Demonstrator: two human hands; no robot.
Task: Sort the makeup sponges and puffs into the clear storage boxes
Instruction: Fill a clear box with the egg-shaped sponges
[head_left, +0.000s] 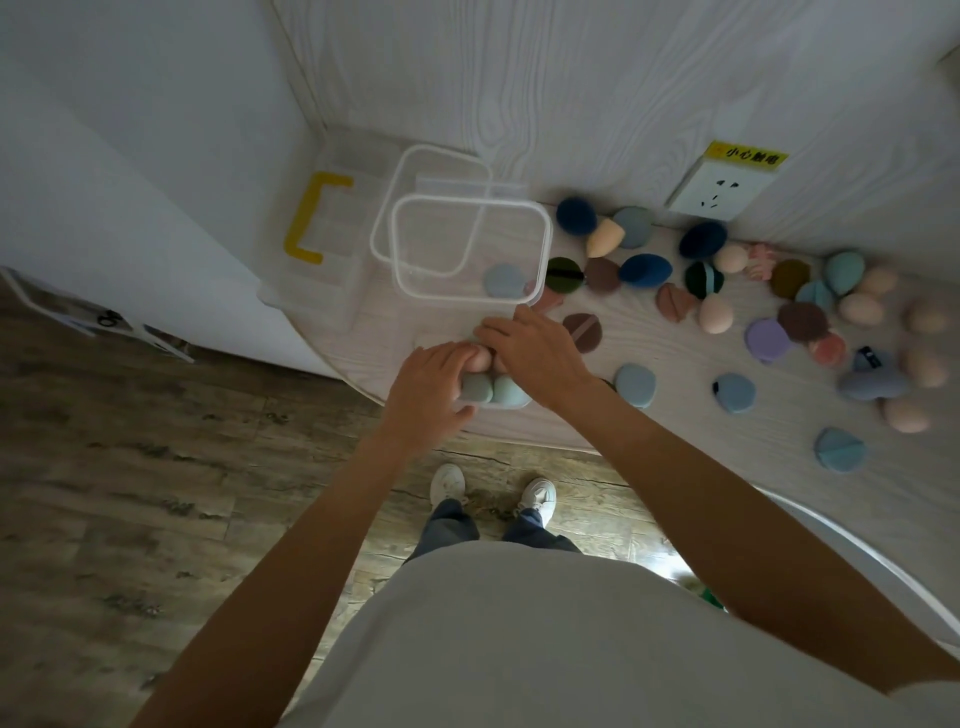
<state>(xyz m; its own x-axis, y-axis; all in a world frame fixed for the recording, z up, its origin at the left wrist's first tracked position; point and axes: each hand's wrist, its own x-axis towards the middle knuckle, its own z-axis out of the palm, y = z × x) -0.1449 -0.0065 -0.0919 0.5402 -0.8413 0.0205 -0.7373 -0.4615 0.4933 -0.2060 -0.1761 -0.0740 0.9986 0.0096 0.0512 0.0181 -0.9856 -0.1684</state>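
Observation:
A small clear box (506, 404) stands at the table's front edge. It holds two teal egg sponges (478, 389) and a pink sponge (482, 358). My left hand (431, 384) grips the box's left side, thumb on its front wall and fingers curled over the top. My right hand (537, 353) comes from the right, its bent fingers closed on the pink sponge. Behind stands a larger clear box (540, 228) with a blue-grey puff (504, 280) inside. Several puffs and sponges, such as a navy puff (645, 268) and a beige egg sponge (716, 314), lie scattered to the right.
A second clear box (395, 187) sits behind the larger one, and a clear lid with a yellow handle (314, 218) lies left of them. A wall socket (719, 189) is on the back wall. The round table edge (519, 441) runs under my arms, with wood floor below.

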